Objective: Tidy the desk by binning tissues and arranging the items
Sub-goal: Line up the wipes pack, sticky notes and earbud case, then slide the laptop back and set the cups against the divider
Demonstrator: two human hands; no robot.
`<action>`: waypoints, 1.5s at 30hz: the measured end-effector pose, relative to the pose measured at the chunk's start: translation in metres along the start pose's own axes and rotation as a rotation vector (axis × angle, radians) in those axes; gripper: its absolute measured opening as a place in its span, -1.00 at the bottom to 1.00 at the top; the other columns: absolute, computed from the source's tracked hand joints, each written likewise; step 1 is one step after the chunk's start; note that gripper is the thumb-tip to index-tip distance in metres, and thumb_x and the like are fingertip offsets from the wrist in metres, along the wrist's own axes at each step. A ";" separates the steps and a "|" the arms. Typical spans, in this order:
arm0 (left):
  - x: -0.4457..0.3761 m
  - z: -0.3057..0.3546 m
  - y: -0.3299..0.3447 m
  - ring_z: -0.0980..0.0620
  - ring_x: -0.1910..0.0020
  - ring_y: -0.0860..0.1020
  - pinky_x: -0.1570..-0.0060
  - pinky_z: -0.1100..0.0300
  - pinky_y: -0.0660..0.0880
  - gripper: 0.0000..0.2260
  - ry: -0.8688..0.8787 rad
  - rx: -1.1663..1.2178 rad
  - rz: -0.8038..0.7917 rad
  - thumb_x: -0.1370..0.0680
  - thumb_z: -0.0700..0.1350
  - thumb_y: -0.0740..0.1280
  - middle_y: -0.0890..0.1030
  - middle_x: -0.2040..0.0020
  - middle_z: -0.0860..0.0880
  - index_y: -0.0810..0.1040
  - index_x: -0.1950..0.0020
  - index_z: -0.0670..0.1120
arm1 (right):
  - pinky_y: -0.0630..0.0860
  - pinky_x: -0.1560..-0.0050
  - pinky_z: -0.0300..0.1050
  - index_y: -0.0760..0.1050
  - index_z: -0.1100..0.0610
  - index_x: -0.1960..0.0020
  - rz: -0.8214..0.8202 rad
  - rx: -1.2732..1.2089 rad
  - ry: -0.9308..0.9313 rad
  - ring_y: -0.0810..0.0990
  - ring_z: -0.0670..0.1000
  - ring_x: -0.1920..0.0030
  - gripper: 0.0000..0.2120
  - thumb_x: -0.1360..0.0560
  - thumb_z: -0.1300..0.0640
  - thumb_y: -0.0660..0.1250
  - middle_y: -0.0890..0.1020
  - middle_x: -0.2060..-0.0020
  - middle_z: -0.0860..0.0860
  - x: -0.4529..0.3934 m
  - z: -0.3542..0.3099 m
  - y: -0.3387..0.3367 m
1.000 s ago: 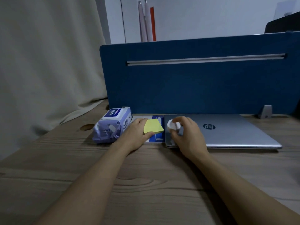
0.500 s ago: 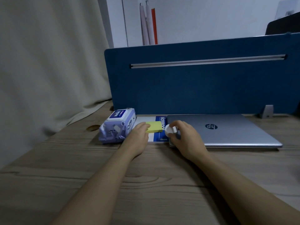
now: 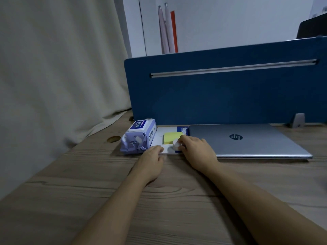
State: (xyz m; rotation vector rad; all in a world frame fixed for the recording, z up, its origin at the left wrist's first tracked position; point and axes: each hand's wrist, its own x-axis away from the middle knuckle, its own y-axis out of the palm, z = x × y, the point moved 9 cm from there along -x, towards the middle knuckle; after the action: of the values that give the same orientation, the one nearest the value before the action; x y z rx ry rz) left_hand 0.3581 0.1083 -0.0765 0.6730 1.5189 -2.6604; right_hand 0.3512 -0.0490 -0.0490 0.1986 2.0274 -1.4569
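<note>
Two bare forearms reach forward over a wood-grain desk [image 3: 88, 200] with knots and long streaks in its laminate. The left hand [image 3: 152, 160] lies loosely curled and holds nothing, its fingertips touching the near edge of a flat white notebook [image 3: 160, 138] whose blue strip along the right side carries white lettering that starts "Note"; the remainder is hidden. The right hand [image 3: 194, 152] has its fingers pinched around a small white round object [image 3: 175, 144], too small to identify, resting on the notebook's near right corner. Just behind it a square pad of yellow sticky notes [image 3: 170, 137] lies flat on the notebook. To the left, touching the notebook's edge, sits a soft lilac pack of wet wipes [image 3: 138, 138] with crinkled ends and a dark blue lid label; its writing is too blurred to read. To the right, a shut silver laptop [image 3: 247, 140] bears the "hp" logo, seen upside down. Behind these things a dark blue fabric divider [image 3: 221, 96] stands upright with a grey metal rail across it and a grey bracket [image 3: 298, 121] at its foot. A beige curtain [image 3: 53, 68] hangs at the left, near a round cable hole [image 3: 113, 139] in the desk. Pink and orange poles [image 3: 168, 29] lean against the white wall beyond.
</note>
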 end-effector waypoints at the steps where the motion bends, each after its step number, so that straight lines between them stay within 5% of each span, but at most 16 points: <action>1: -0.001 0.000 0.000 0.01 -0.25 0.49 -0.19 0.19 0.37 -0.67 -0.005 0.000 0.002 -0.55 -0.13 0.23 0.54 -0.32 -0.02 0.50 -0.31 -0.07 | 0.30 0.09 -0.04 0.44 0.01 -0.13 0.006 0.027 -0.007 0.52 0.11 -0.05 -0.84 -0.60 0.06 0.15 0.57 -0.11 -0.01 -0.001 0.001 0.001; 16: 0.015 0.020 -0.010 -0.02 -0.26 0.45 -0.19 0.01 0.46 -0.62 0.019 -0.075 0.042 -0.56 -0.12 0.20 0.46 -0.37 0.00 0.40 -0.38 -0.02 | 0.41 -0.19 0.03 0.39 0.09 -0.37 0.020 -0.070 0.116 0.42 0.12 -0.24 -0.62 -0.56 0.10 0.23 0.49 -0.26 0.06 0.029 0.018 -0.025; 21: 0.044 0.080 -0.006 0.01 -0.35 0.37 -0.34 0.03 0.34 -0.56 0.218 -0.104 0.098 -0.53 -0.20 0.21 0.44 -0.39 0.00 0.38 -0.42 -0.04 | 0.35 -0.27 -0.04 0.44 0.18 -0.32 0.102 -0.258 0.340 0.43 0.14 -0.27 -0.65 -0.55 0.16 0.28 0.51 -0.24 0.13 0.070 0.062 -0.060; 28: 0.091 0.165 0.021 0.06 -0.33 0.36 -0.33 0.17 0.28 -0.61 0.331 -0.049 0.056 -0.56 -0.13 0.19 0.44 -0.37 0.04 0.39 -0.40 -0.02 | 0.41 -0.25 -0.04 0.47 0.22 -0.28 0.213 -0.442 0.643 0.51 0.10 -0.22 -0.66 -0.52 0.19 0.30 0.56 -0.19 0.14 0.159 0.118 -0.122; 32: 0.107 0.208 0.040 0.01 -0.32 0.38 -0.36 0.16 0.26 -0.61 0.376 -0.032 0.018 -0.56 -0.13 0.19 0.47 -0.35 -0.01 0.41 -0.39 -0.05 | 0.37 0.02 -0.15 0.52 0.19 -0.13 0.336 -0.411 0.746 0.53 0.02 0.00 -0.78 -0.50 0.19 0.28 0.60 0.00 0.06 0.215 0.150 -0.170; 37: 0.119 0.268 0.069 -0.01 -0.35 0.38 -0.39 0.15 0.24 -0.59 0.445 -0.016 -0.045 -0.56 -0.09 0.19 0.44 -0.39 -0.02 0.37 -0.43 -0.06 | 0.42 0.08 -0.06 0.49 0.19 -0.01 0.521 -0.394 1.025 0.53 0.13 0.07 -0.87 -0.52 0.15 0.27 0.60 0.02 0.18 0.287 0.200 -0.221; 45: 0.086 0.238 0.081 -0.06 -0.51 0.18 -0.46 -0.08 0.18 -0.50 0.219 -0.083 -0.104 -0.59 -0.01 0.16 0.24 -0.55 0.01 0.20 -0.53 0.01 | 0.35 -0.18 -0.02 0.35 0.30 -0.22 0.595 -0.315 1.041 0.41 0.23 -0.19 -0.61 -0.47 0.17 0.34 0.42 -0.21 0.28 0.291 0.218 -0.233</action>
State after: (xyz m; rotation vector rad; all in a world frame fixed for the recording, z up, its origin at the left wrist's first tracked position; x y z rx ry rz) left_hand 0.2110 -0.1130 -0.0695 0.9319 1.7517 -2.6525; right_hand 0.0999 -0.3996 -0.0679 1.5240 2.5631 -0.6473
